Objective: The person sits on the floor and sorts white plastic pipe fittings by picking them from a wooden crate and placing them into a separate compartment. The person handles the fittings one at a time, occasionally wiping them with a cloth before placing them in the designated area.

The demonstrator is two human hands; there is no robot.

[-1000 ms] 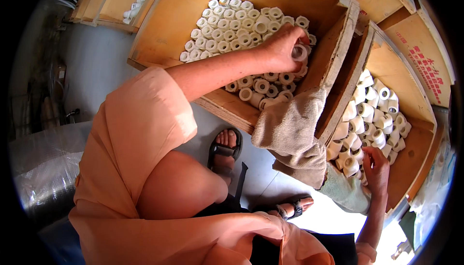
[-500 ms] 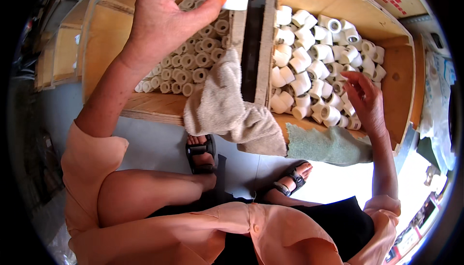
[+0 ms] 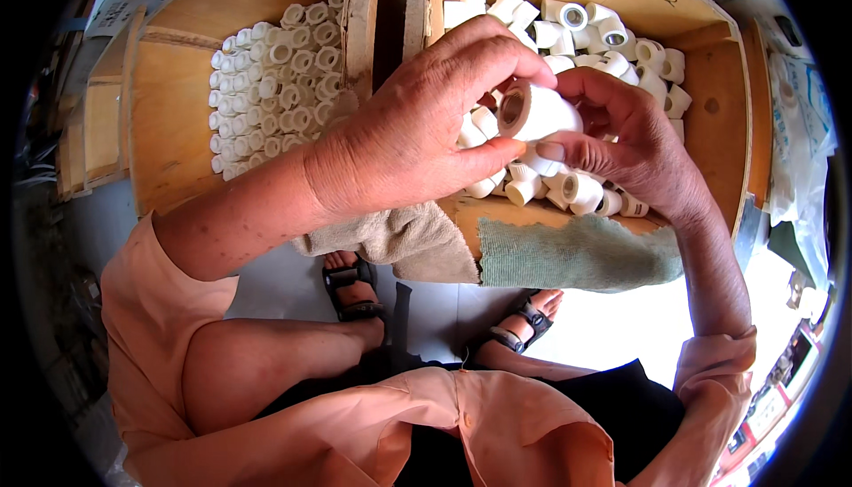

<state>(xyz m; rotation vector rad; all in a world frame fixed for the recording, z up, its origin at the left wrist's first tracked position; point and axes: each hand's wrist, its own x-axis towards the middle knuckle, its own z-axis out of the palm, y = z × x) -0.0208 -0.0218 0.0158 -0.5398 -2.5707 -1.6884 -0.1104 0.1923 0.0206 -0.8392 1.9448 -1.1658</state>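
Note:
A white plastic pipe fitting (image 3: 552,116) with a threaded metal insert in its near-left end is held above the right box. My left hand (image 3: 413,127) is closed on it, with fingers over its top and thumb beneath. My right hand (image 3: 643,145) grips its right end, the thumb next to my left thumb. White elbow fittings (image 3: 581,190), many with metal inserts, lie heaped in the right wooden box (image 3: 723,123) below my hands. Small white ring-shaped plastic pieces (image 3: 271,87) stand packed in rows in the left wooden box (image 3: 177,70).
A beige cloth (image 3: 404,243) and a green cloth (image 3: 577,252) drape over the front edges of the boxes. Between the boxes runs a narrow dark gap. Clear plastic bags (image 3: 799,150) hang at the right. My sandalled feet (image 3: 524,323) stand on the floor below.
My left hand has brought the fitting down and right, from over the left box to over the right box. My right hand has risen from the elbow heap to grip it too.

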